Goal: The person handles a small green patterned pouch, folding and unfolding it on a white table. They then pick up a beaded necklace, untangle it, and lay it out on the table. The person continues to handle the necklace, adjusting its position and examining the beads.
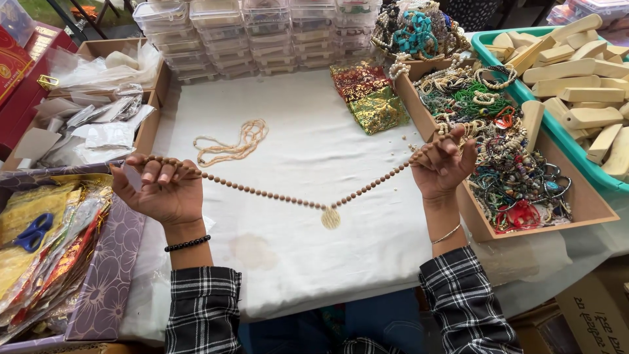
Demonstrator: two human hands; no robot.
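Observation:
My left hand (160, 190) and my right hand (442, 165) are raised palm-up over a white cloth (301, 164), stretching a brown bead necklace (275, 193) between them. The strand sags in the middle, where a round pale pendant (330, 218) hangs just above the cloth. Both hands have fingers curled over the strand. A black bead bracelet circles my left wrist and a thin silver one my right. A second, pale bead necklace (230, 145) lies loose on the cloth beyond.
A cardboard tray (583, 200) of mixed bead jewellery sits at right, beside a teal bin (488, 42) of pale wooden pieces. Brocade pouches (370, 98) and stacked clear boxes (262, 33) lie at the back. Plastic bags, gold packets and blue scissors (29, 233) are at left.

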